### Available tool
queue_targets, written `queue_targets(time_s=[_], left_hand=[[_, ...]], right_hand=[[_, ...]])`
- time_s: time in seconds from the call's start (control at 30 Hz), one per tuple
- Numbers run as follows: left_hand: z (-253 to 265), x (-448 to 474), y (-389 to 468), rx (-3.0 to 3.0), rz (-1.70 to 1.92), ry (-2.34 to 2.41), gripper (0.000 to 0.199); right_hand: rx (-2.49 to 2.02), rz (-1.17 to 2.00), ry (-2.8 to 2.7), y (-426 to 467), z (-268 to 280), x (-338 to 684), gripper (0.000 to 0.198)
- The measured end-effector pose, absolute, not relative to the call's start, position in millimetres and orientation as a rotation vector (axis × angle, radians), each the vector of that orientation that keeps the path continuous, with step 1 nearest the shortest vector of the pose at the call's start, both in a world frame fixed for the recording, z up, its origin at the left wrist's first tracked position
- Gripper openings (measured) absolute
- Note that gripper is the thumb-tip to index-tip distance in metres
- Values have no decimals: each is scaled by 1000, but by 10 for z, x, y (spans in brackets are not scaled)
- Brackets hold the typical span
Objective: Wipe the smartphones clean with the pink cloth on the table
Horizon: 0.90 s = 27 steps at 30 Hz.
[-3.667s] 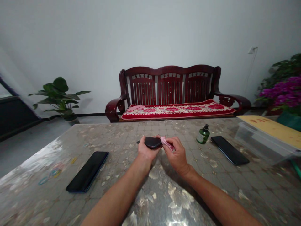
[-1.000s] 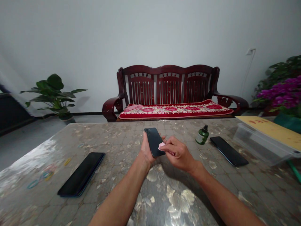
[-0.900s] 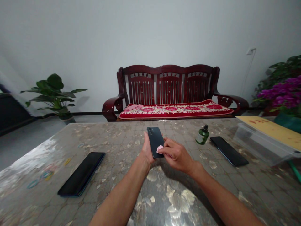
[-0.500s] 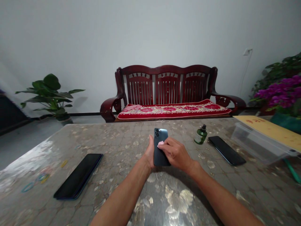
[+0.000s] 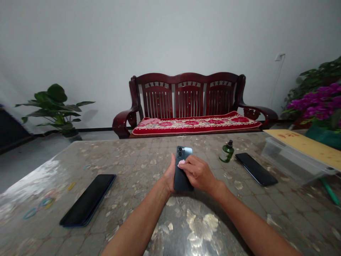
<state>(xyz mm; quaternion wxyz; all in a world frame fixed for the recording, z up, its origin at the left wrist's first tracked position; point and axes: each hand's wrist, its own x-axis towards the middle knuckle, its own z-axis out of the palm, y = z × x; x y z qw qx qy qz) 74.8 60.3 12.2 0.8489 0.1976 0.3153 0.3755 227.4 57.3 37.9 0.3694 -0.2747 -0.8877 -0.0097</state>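
My left hand (image 5: 169,175) grips a dark blue-grey smartphone (image 5: 182,181) from its left side, thumb along the edge, other fingers hidden behind it. The phone's back, with its camera lenses at the top, faces me. Pinched in my right hand (image 5: 198,173) is a small pink piece of cloth or tissue (image 5: 181,163), pressed against the phone's back. To the right stands a small green bottle (image 5: 226,152) with a black cap. A black smartphone (image 5: 256,169) lies beyond it, and another dark phone (image 5: 89,200) lies to the left of my left forearm.
Everything rests on a table with a shiny patterned cover (image 5: 138,199). Coloured rubber bands (image 5: 39,206) lie at the left. A clear plastic box (image 5: 295,161) with a yellow sheet (image 5: 306,147) on top stands at the right. Behind the table is a wooden bench (image 5: 190,94).
The phone has tilted slightly, its top leaning to the right and its lower end a little nearer me. The pink piece stays pressed on its back, with both hands nearly in place.
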Motion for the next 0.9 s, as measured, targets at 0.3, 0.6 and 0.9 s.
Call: queue_targets(time_s=[0.3,0.6,0.9], left_hand=[[315,696,564,429,809,710,79],[312,671,536,1273,863,1340,57],[291,845,367,2064,419,1993,81]], right_hand=[[-1082,13,-1914,839,387,2518,27],[-1119,419,-1527,1042,262,2589,28],[-1153,777,-1281,1193,96,2651,39]])
